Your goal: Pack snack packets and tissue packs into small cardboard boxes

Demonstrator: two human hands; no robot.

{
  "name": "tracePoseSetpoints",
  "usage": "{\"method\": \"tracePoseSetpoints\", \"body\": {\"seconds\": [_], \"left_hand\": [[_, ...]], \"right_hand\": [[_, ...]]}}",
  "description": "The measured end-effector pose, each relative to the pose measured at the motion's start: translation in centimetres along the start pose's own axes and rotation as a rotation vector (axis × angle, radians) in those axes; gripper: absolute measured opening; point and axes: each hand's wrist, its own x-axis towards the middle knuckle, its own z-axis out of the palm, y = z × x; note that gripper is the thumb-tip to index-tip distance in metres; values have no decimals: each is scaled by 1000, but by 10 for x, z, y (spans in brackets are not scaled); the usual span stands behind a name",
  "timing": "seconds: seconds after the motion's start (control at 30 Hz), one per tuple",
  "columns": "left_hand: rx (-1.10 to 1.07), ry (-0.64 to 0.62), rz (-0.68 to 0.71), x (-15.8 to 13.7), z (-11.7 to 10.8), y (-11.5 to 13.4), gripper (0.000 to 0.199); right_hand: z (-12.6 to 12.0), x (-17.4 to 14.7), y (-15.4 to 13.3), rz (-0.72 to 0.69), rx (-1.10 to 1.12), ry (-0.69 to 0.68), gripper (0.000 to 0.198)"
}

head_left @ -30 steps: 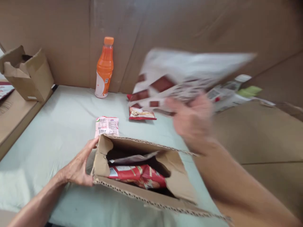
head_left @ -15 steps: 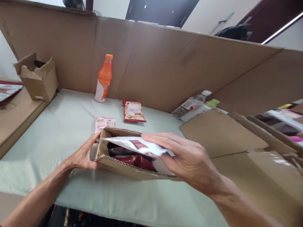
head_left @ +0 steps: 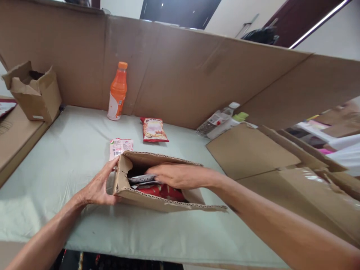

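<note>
My left hand [head_left: 98, 185] grips the left end of an open cardboard box [head_left: 174, 208], thumb on the near side and fingers at the far side. My right hand [head_left: 174, 175] reaches down inside this box, its fingertips partly hidden. It is closed at a grey-white packet [head_left: 144, 179] with dark lettering, whose lower part is out of sight. Against the near wall, also in the box, lies a shiny red packet [head_left: 163, 192]. Just behind the box's left corner is a pink-and-white packet [head_left: 120, 147], flat on the table.
An orange drink bottle [head_left: 117, 92] stands by the cardboard back wall [head_left: 180, 71], with a red snack bag [head_left: 154, 129] right of it. A clear bottle [head_left: 218, 120] leans at the right beside large cartons [head_left: 253, 152]. A small open box [head_left: 36, 93] stands far left.
The white packet in my right hand has gone down into the box, and the hand has moved left and lower with it. My left hand keeps its hold. The view has shifted slightly.
</note>
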Motion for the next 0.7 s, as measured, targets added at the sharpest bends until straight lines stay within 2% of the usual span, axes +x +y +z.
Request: {"method": "tracePoseSetpoints", "body": {"seconds": [0.07,0.1,0.23,0.3,0.33,0.4,0.47,0.53,0.7], "left_hand": [[-2,3,4,0,0,1,118],[-5,0,2,0,0,1,118],[-47,-23,-51,-2,-2,1,120],[-78,-1,-59,-2,-3,4,128],[-87,23,-43,0,-4,8,131],[-79,75,14,4,-5,20,131],[-36,109,57,11,-6,35,129],[12,115,49,18,-6,50,125],[15,177,-132,28,-3,68,101]], "right_hand": [[-7,-14,-4,4,48,-28,33],[-11,-25,-7,24,62,14,35],[-17,-80,-22,52,-6,441,42],[-14,-103,-22,45,-69,582,62],[-12,-111,-20,49,-87,597,78],[-7,-118,-12,69,-90,539,107],[-4,-117,-3,92,-77,459,122],[0,-111,4,104,-61,445,122],[21,-93,11,132,42,552,95]]}}
